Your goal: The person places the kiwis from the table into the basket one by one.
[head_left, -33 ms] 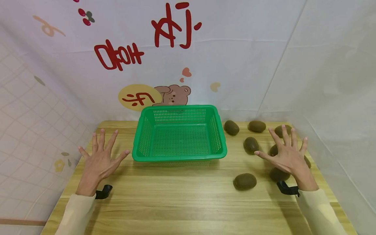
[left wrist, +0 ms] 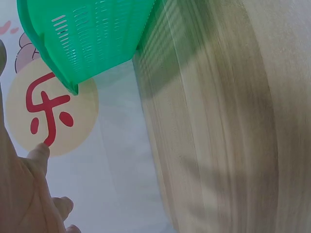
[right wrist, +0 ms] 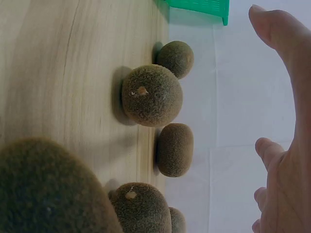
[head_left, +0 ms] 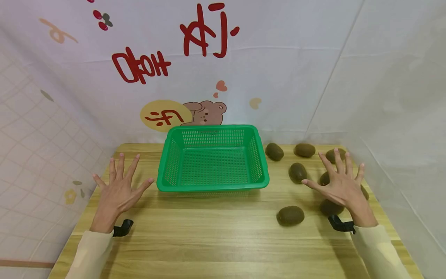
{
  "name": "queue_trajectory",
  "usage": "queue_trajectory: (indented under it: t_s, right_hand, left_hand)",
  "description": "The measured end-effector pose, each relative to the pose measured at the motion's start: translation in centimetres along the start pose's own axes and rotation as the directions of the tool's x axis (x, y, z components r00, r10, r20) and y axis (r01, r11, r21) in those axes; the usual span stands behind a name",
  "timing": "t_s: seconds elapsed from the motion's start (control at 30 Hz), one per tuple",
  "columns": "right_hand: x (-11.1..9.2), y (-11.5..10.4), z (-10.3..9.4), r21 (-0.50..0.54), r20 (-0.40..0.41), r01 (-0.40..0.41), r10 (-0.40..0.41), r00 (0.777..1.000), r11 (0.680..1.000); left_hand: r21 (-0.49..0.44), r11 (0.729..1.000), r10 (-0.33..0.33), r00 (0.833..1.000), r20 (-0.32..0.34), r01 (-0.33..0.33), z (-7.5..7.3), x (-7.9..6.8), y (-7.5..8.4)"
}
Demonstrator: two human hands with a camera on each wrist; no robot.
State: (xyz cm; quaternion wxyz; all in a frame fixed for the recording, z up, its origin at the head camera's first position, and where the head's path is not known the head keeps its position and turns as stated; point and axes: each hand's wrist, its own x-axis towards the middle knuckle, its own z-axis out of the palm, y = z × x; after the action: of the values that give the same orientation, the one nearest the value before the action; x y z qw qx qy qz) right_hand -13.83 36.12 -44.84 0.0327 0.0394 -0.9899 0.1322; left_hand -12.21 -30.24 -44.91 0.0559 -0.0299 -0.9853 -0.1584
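Note:
My left hand [head_left: 117, 190] hovers with fingers spread over the table's left side, left of a green plastic basket [head_left: 212, 189]. The basket has slotted walls and nothing inside. My right hand [head_left: 343, 186], fingers also spread wide, is held above several brown fuzzy kiwis on the right. One kiwi [head_left: 290, 215] lies nearest the front, and another kiwi [head_left: 297, 173] sits just left of my right thumb. Some kiwis are partly hidden under that hand. In the right wrist view a kiwi [right wrist: 151, 95] shows its stem end, with the palm apart from it. Neither hand holds anything.
The wooden table [head_left: 209, 240] meets a white cloth backdrop [head_left: 278, 69] with red characters and a printed bear behind the basket. Cloth also hangs along both sides. A black band [head_left: 123, 228] is on the left wrist, and a similar band [head_left: 340, 224] on the right.

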Motion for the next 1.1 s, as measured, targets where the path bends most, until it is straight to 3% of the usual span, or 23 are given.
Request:
queue_trajectory:
  t_s: [0.43,0.73,0.97,1.1]
  right_hand:
    - [-0.7,-0.9,0.4,0.080,-0.017,0.035,-0.033,0.999,0.996]
    - [-1.7,-1.7,0.4,0.175,-0.051,0.064,-0.056,0.997,0.983]
    - [-2.5,-2.3,0.8,0.288,-0.065,0.109,-0.094,0.993,0.952]
    - [-3.0,-2.8,1.0,0.360,-0.056,0.131,-0.119,0.991,0.924]
  left_hand:
    - [-0.052,0.998,-0.019,1.000,0.020,0.020,0.3,-0.1,0.2]
    - [-0.186,0.982,-0.032,0.999,0.037,0.038,0.5,0.2,1.0]
    - [-0.334,0.940,-0.047,0.995,0.085,0.073,1.1,0.3,1.4]
    - [-0.425,0.904,-0.033,0.998,0.051,0.052,1.5,0.3,1.6]
